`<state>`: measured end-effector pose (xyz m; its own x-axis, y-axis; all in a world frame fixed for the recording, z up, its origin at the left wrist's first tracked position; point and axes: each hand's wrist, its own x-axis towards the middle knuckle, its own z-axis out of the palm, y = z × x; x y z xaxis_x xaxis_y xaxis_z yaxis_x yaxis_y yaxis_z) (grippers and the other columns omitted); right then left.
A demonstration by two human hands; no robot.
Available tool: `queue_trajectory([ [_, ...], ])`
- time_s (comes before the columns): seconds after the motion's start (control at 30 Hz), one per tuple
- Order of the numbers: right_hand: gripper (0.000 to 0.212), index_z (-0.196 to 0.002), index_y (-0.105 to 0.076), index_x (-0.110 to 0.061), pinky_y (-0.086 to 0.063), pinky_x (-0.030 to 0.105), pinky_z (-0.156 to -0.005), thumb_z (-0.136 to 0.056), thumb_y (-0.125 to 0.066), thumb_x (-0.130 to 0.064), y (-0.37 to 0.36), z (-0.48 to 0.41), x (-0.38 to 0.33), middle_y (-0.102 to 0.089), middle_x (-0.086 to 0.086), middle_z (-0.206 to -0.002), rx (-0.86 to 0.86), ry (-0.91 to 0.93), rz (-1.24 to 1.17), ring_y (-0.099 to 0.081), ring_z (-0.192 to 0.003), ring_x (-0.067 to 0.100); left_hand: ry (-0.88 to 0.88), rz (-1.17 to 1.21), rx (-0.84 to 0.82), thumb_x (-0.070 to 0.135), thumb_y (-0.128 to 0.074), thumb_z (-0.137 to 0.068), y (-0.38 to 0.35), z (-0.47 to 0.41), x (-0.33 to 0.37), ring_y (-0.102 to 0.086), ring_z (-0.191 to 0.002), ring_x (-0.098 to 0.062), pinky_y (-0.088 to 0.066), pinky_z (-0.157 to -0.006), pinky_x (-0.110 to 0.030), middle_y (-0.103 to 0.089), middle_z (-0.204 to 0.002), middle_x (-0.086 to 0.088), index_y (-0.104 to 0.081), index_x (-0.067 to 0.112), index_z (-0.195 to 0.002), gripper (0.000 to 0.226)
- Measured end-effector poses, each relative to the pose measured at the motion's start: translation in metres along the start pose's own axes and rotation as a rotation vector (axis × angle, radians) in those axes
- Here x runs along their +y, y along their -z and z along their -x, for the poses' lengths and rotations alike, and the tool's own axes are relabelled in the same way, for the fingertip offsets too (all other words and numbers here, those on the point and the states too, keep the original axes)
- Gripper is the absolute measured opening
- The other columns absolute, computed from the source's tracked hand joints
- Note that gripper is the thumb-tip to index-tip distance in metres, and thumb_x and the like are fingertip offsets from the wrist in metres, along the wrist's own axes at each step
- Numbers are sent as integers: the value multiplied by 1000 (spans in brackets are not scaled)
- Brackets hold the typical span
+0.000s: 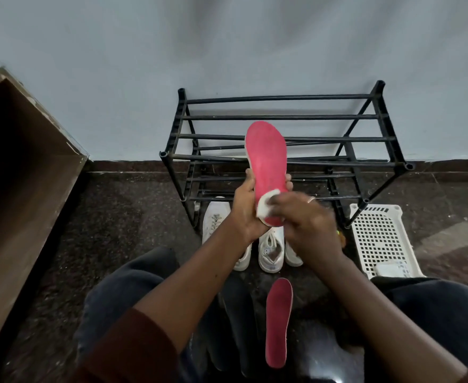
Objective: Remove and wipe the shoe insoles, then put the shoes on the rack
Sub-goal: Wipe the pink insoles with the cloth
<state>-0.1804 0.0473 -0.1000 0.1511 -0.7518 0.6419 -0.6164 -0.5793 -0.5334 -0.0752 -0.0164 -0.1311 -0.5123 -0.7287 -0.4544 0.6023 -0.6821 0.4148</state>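
Hands, two, bare. Left hand [245, 208] grips a red insole [267, 161] round its heel end, toe raised toward the black rack [282, 139]. Right hand [307, 219] presses a white cloth [267, 203] against the insole's lower part; its fingers are blurred, their curl uncertain. Second red insole [279, 322] lies on the floor between the knees. White shoes [270, 250] stand before the rack; white basket [379, 239] beside it. Risks, as judged: held only at the heel, the insole may buckle under pressure or slip loose; a shifting knee could dirty the floor insole.
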Motion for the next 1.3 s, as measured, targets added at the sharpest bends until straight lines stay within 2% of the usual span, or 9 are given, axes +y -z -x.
queue_trajectory([
  [0.07,25,-72,-72,-1,-49,20,-82,-69,-49,7,-1,-8,5,-72,10,-89,137,-216,23,-62,-88,11,-8,-46,-40,61,-25,-94,-1,1,-4,-68,-73,-22,-56,-69,-30,-67,-83,-12,-66,0,-97,74],
  [0.13,28,-77,-74,-1,-44,19,-85,-63,-52,10,-6,-12,0,-72,11,-92,78,-270,59,-68,-83,17,14,-17,-77,61,-28,-93,-4,7,-5,-68,-74,-23,-57,-70,-31,-67,-86,-13,-69,-2,-94,74],
  [0.3,32,-78,-74,-7,-57,30,-61,-64,-47,-1,-23,2,-20,-73,7,-92,-131,-115,118,-70,-76,24,-117,14,-55,62,-27,-94,-2,11,8,-64,-76,-15,-55,-80,-32,-63,-88,-7,-57,2,-105,68],
  [0.53,40,-76,-75,-9,-58,33,-57,-46,-52,5,-14,9,-10,-73,4,-87,-330,-29,62,-70,-75,22,-102,57,-52,65,-25,-93,6,16,15,-65,-79,-16,-55,-79,-31,-65,-93,-7,-57,3,-112,72],
  [0.77,23,-78,-71,-3,-55,30,-55,-61,-58,6,-19,-3,-3,-72,12,-79,-85,-186,242,-67,-66,29,-31,-39,-38,67,-22,-91,-1,20,5,-66,-75,-18,-56,-72,-29,-66,-86,-9,-63,1,-102,78],
  [0.87,38,-94,-62,-17,-37,23,-56,-64,-56,6,-28,4,-19,-67,6,-76,-124,-229,227,-60,-64,24,-86,27,-38,67,-25,-91,1,19,11,-64,-75,-17,-54,-79,-30,-65,-87,-8,-58,1,-107,76],
  [1.0,32,-107,-50,-15,-37,27,-65,-80,-50,3,-30,13,-26,-69,7,-97,-238,-336,8,-62,-82,32,-145,89,-33,65,-24,-92,8,23,19,-65,-74,-18,-55,-79,-30,-65,-88,-9,-56,0,-110,75],
  [1.13,45,-108,-33,-30,-36,23,-69,-82,-59,-3,-31,16,-27,-71,0,-100,-245,-267,-77,-59,-85,18,-120,96,-23,66,-23,-92,19,29,21,-64,-79,-18,-55,-77,-29,-64,-92,-9,-58,-1,-110,79],
  [1.3,45,-129,-35,-22,-44,34,-70,-90,-55,-13,-30,7,-14,-69,6,-107,-213,-324,53,-64,-87,35,24,-51,11,66,-22,-92,18,37,1,-67,-80,-22,-57,-73,-31,-66,-89,-9,-60,5,-110,75],
])
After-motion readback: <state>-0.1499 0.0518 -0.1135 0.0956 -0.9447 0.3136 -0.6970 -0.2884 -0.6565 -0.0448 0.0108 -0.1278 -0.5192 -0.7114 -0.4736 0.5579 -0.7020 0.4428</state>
